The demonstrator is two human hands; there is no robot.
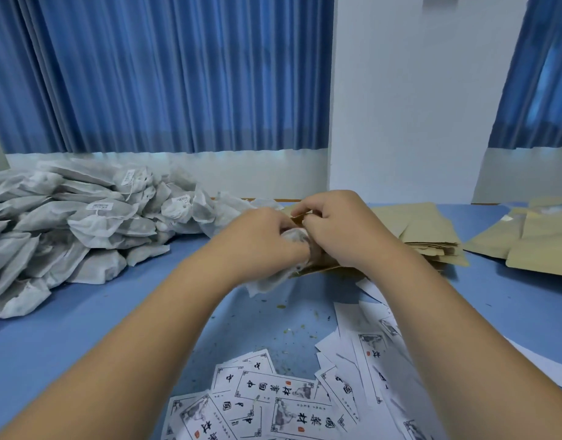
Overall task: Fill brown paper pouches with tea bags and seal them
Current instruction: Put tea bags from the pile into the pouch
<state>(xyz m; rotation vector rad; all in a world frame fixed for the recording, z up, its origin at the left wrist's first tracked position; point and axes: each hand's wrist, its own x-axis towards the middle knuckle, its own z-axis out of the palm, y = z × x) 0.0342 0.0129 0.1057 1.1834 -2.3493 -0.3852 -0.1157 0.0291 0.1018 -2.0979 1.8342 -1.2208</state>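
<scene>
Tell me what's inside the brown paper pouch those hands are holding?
A white mesh tea bag sits at the mouth of the brown paper pouch, gripped by the left hand, while the right hand pinches its edge. Anything deeper is hidden by paper and hands.

White wall pillar (416, 106) stood centre-right, plain and evenly lit. Left of pillar: wide blue pleated curtain (146, 74), daylight glowing through, hem ending above a white wall strip (241, 166). Right of pillar: second blue curtain (540, 74), narrower, also backlit. At pillar's top edge: small grey fixture (440, 0), too blurred to identify. Below and in front of pillar: blue tabletop (67, 328), brownish along its far edge, dotted with small flecks.
</scene>
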